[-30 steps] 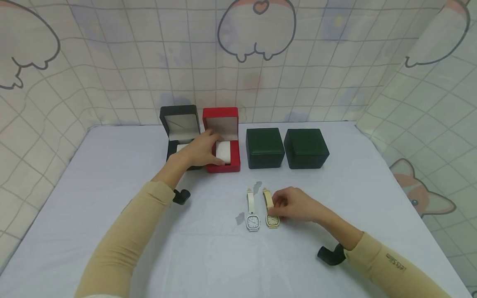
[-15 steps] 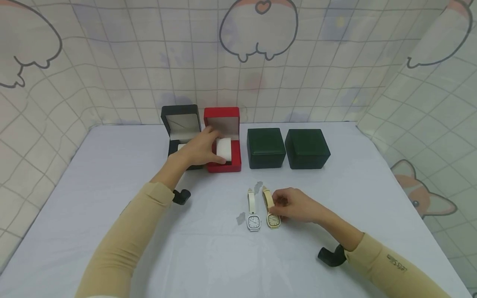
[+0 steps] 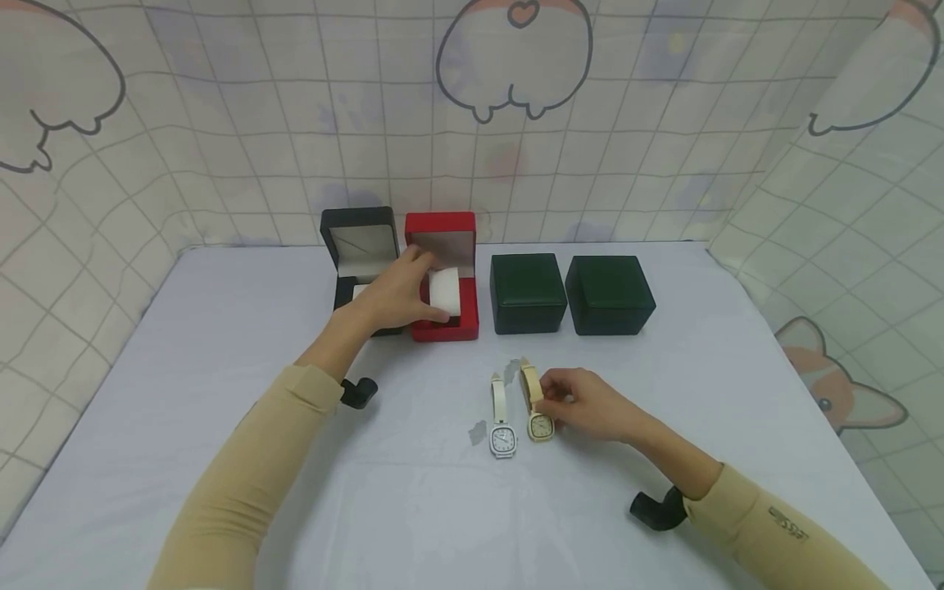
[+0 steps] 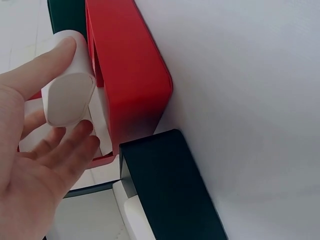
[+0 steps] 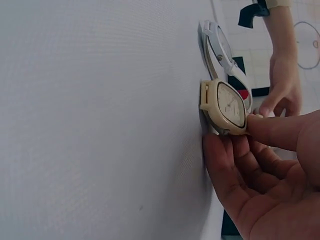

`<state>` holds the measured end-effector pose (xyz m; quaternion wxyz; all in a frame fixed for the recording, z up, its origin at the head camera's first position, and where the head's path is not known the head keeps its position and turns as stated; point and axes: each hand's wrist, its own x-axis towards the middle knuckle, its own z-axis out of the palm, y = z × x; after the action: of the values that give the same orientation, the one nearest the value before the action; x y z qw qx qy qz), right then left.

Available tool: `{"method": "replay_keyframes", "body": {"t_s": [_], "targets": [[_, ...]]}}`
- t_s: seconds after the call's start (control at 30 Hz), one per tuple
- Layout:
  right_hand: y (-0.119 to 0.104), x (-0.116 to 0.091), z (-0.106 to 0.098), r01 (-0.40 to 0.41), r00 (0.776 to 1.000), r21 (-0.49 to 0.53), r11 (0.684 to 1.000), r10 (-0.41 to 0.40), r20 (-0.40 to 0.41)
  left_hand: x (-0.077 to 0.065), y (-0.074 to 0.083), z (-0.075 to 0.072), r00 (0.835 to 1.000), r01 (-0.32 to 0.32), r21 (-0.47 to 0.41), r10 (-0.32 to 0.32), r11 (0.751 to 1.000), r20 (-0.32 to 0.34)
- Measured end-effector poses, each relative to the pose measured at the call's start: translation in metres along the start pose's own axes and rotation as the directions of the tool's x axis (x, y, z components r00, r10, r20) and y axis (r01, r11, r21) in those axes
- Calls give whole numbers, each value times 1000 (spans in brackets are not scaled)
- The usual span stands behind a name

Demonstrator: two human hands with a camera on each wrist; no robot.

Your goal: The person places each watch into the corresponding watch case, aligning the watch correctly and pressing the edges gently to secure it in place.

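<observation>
Pinching | left grip: spread wide around white cushion | right grip: narrow, on gold watch

The white desk bears an open black box, an open red box, two closed green boxes and a white watch.
</observation>
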<state>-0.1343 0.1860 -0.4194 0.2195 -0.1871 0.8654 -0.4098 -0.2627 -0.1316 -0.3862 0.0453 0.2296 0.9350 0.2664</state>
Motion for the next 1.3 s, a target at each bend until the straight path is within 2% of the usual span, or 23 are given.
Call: {"method": "replay_keyframes", "body": {"t_s": [0.27, 0.57, 0.9, 1.1, 1.3], "targets": [[1, 3, 0, 13, 998, 8, 1000, -12, -63, -3, 1, 2, 999, 14, -65, -16, 998, -30], [2, 5, 0, 8, 996, 53, 999, -3, -90, -2, -3, 5, 999, 28, -156, -32, 987, -28], [7, 7, 1, -15, 997, 126, 992, 25, -76, -3, -5, 6, 997, 73, -256, -81, 964, -21], [11, 8, 0, -3, 998, 172, 985, 13, -58, -2, -6, 6, 996, 70, -294, -82, 953, -28], [14, 9, 0, -8, 999, 200, 980, 17, -44, -2, -8, 7, 993, 98, -347, -115, 933, -31]]}}
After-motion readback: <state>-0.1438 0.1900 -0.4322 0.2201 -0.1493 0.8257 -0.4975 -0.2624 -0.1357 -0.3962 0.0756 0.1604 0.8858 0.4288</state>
